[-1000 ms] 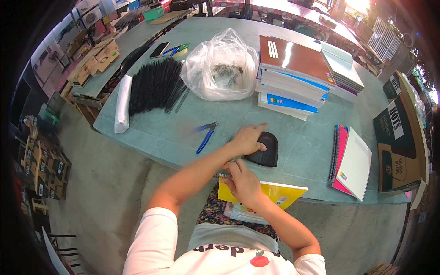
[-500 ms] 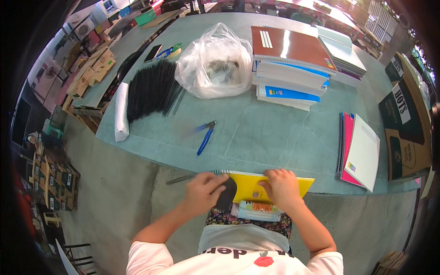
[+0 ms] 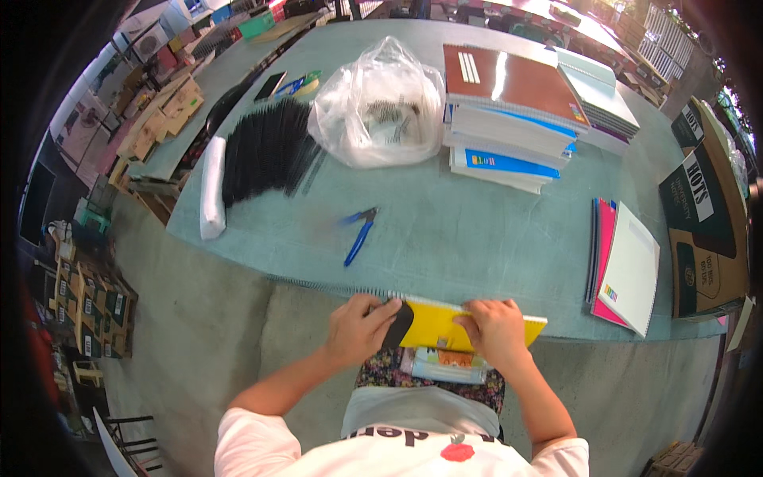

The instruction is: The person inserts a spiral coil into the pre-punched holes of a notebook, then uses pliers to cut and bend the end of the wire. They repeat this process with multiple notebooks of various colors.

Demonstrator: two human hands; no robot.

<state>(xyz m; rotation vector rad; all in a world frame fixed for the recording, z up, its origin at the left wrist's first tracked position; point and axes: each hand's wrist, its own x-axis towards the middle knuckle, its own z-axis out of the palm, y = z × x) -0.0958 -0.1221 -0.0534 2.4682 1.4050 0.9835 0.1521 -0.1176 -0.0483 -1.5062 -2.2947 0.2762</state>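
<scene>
A yellow notebook (image 3: 433, 319) is held over my lap at the table's near edge, its punched edge facing the table. My right hand (image 3: 499, 332) grips it near the right end, thumb on the cover. At the left end my left hand (image 3: 362, 327) is closed, thumb and fingers pinching beside the notebook's corner. A black rounded flap (image 3: 400, 324) lies by those fingertips; I cannot tell whether it is held or worn. From there a dark spiral binding coil (image 3: 326, 286) stretches left along the table edge. Blue-handled cutting pliers (image 3: 360, 238) lie on the table.
Black coils (image 3: 266, 151) are heaped at the left, beside a white roll (image 3: 213, 187). Behind the pliers sits a clear plastic bag (image 3: 373, 111). Stacked notebooks (image 3: 509, 87) rise at the back; more notebooks (image 3: 628, 262) lie right, near a cardboard box (image 3: 703, 230). A packet (image 3: 449, 366) rests on my lap.
The coil's loose end has swung away from me, up along the table edge, and reaches farther left. The notebook has tilted slightly. Both hands keep their hold.
</scene>
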